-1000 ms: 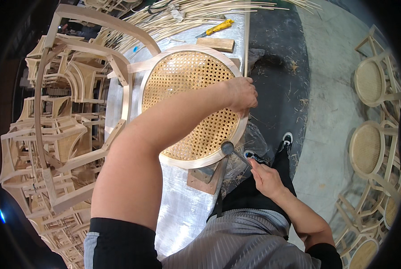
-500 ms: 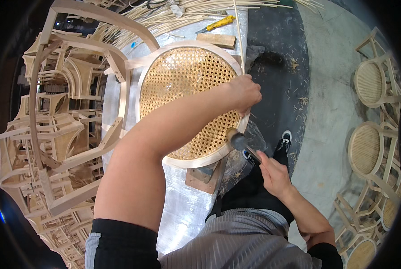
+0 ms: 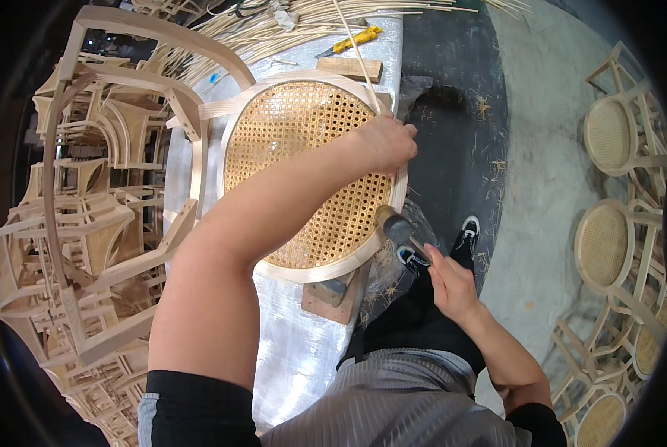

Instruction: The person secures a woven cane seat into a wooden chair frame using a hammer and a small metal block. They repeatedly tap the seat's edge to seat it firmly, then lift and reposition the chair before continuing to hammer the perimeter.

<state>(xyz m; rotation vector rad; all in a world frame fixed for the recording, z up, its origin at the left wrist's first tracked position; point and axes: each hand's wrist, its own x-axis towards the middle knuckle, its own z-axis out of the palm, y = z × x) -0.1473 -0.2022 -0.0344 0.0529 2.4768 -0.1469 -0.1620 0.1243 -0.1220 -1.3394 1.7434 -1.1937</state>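
Note:
A wooden chair frame lies on its back, its round seat (image 3: 289, 112) woven in open cane mesh and ringed by a pale wooden rim (image 3: 233, 134). My left hand (image 3: 387, 146) is closed at the right side of the rim, holding a long thin rattan strip (image 3: 358, 56) that rises from it toward the far edge. The strip's lower end is hidden under my fingers. In my right hand (image 3: 453, 286) is a mallet (image 3: 397, 226) with a dark head and a tan face, gripped by its handle. The tan face is beside the near right part of the rim.
Beyond the seat are a wood block (image 3: 351, 68), a yellow utility knife (image 3: 356, 41) and a heap of rattan strips (image 3: 222, 37). Another wood block (image 3: 326, 306) sits under the rim. Stacked chair frames (image 3: 110, 223) fill the left; caned chairs (image 3: 605, 242) line the right.
The rattan strip now leans further left at its far end. My left hand has turned slightly with it. The whole view has shifted a little; the mallet stays near the rim.

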